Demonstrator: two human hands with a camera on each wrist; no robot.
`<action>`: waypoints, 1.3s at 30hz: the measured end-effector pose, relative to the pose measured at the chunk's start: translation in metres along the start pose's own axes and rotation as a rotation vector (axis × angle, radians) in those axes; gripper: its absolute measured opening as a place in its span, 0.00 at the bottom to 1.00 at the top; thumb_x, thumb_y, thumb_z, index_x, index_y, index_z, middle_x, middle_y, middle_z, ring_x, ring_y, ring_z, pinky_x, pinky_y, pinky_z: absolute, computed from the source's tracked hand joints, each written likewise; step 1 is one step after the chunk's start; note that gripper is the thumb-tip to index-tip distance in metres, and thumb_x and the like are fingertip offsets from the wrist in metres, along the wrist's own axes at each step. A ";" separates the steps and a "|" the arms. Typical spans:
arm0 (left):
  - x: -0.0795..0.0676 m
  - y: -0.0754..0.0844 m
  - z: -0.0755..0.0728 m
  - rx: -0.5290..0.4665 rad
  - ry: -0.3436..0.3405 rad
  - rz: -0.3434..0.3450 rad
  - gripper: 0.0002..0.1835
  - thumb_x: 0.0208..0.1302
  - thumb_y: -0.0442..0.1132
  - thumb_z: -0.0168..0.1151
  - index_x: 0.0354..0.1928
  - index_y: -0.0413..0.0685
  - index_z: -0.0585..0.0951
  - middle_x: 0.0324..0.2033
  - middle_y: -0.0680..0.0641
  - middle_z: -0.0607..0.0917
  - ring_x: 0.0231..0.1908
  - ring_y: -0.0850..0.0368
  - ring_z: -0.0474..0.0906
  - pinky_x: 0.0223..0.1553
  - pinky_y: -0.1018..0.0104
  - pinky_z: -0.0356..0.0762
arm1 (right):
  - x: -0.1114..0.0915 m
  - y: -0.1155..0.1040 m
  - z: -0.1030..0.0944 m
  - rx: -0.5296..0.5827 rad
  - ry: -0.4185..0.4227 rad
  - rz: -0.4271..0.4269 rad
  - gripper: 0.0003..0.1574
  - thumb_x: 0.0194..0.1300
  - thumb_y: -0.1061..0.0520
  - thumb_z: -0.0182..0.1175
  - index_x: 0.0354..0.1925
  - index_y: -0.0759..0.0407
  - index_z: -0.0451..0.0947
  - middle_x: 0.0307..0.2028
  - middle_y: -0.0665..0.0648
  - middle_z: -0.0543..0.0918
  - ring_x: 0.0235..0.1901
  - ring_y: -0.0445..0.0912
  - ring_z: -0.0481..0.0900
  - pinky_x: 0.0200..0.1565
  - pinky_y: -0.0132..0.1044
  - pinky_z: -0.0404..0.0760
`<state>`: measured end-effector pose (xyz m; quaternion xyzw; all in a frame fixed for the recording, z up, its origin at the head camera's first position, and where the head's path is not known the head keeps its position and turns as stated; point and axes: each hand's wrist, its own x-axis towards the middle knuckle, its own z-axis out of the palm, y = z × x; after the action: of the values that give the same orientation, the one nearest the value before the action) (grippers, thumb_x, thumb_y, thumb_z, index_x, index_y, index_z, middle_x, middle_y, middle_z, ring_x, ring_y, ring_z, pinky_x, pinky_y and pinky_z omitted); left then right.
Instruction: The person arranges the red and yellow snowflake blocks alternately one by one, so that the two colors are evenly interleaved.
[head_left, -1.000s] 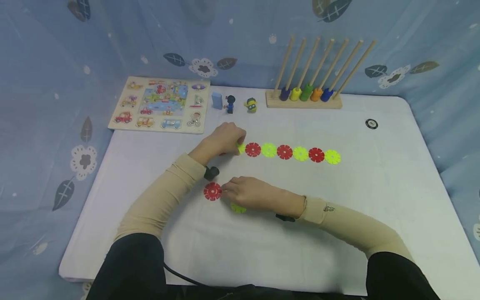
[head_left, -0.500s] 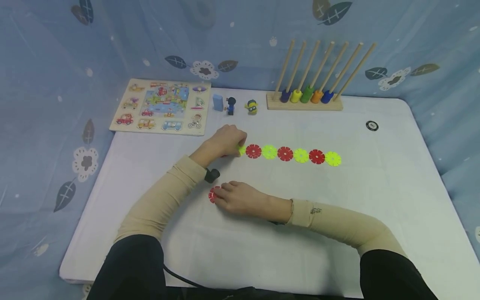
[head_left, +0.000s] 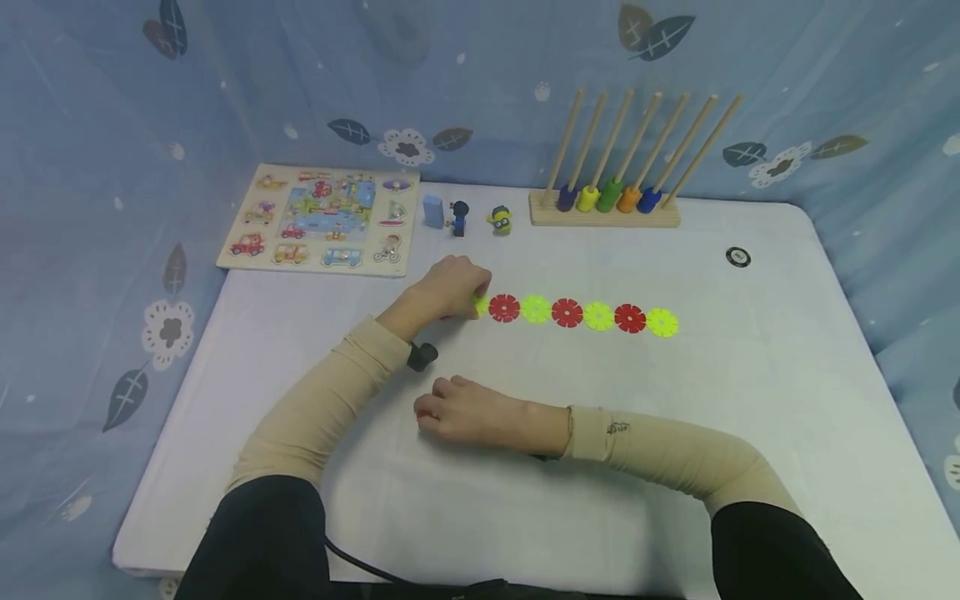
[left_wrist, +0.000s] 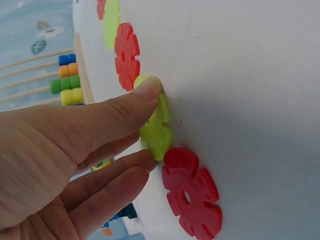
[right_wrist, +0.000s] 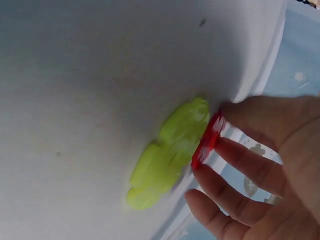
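My left hand (head_left: 450,287) pinches a yellow snowflake disc (left_wrist: 157,135) at the left end of a row on the table, thumb on its face and fingertips at its far edge. A red snowflake disc (left_wrist: 192,195) lies right beside it, hidden by the hand in the head view. To the right the row alternates red and yellow, ending in a yellow disc (head_left: 662,322). Nearer the body, my right hand (head_left: 472,412) pinches another red snowflake disc (right_wrist: 210,139), seen nearly edge-on. Another yellow snowflake disc (right_wrist: 165,155), blurred, is close against it; the head view hides it.
A wooden picture puzzle (head_left: 318,218) lies at the back left, beside a blue block (head_left: 433,212) and two small figures, one dark blue (head_left: 459,218), one yellow (head_left: 500,221). A peg stand (head_left: 606,218) with coloured beads stands behind the row. A black round piece (head_left: 738,257) lies right.
My right hand has shifted left and toward the body, its fingers closing over the red disc and hiding the yellow one. The left hand stays at the row.
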<state>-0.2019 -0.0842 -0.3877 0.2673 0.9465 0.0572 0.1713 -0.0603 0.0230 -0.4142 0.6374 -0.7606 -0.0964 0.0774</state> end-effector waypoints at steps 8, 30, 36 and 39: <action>0.001 0.001 0.003 -0.009 -0.013 0.000 0.15 0.52 0.44 0.73 0.40 0.52 0.79 0.37 0.51 0.83 0.41 0.54 0.76 0.49 0.61 0.75 | 0.008 -0.006 -0.009 0.191 -0.154 0.044 0.10 0.67 0.53 0.57 0.46 0.49 0.80 0.50 0.50 0.79 0.38 0.43 0.76 0.37 0.30 0.79; -0.002 0.003 0.002 -0.013 -0.003 0.028 0.15 0.53 0.44 0.73 0.40 0.49 0.80 0.36 0.49 0.84 0.39 0.53 0.75 0.46 0.61 0.74 | -0.027 0.024 -0.038 0.432 -0.179 0.217 0.33 0.51 0.45 0.72 0.55 0.49 0.75 0.51 0.50 0.80 0.50 0.45 0.76 0.52 0.34 0.79; -0.003 0.002 -0.002 -0.008 -0.020 0.017 0.15 0.54 0.43 0.72 0.41 0.49 0.80 0.37 0.49 0.84 0.39 0.53 0.76 0.47 0.61 0.74 | -0.076 0.061 -0.027 0.518 -0.131 0.456 0.36 0.45 0.48 0.76 0.53 0.52 0.77 0.51 0.52 0.82 0.51 0.47 0.78 0.52 0.38 0.81; -0.003 0.001 -0.003 -0.013 -0.025 0.013 0.14 0.54 0.42 0.72 0.41 0.49 0.80 0.36 0.49 0.84 0.39 0.53 0.75 0.46 0.61 0.74 | -0.108 0.079 -0.019 0.523 -0.109 0.593 0.37 0.43 0.50 0.77 0.53 0.54 0.78 0.51 0.54 0.82 0.51 0.49 0.79 0.52 0.41 0.82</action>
<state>-0.2002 -0.0849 -0.3840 0.2731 0.9422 0.0611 0.1843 -0.1122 0.1417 -0.3760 0.3824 -0.9134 0.0933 -0.1036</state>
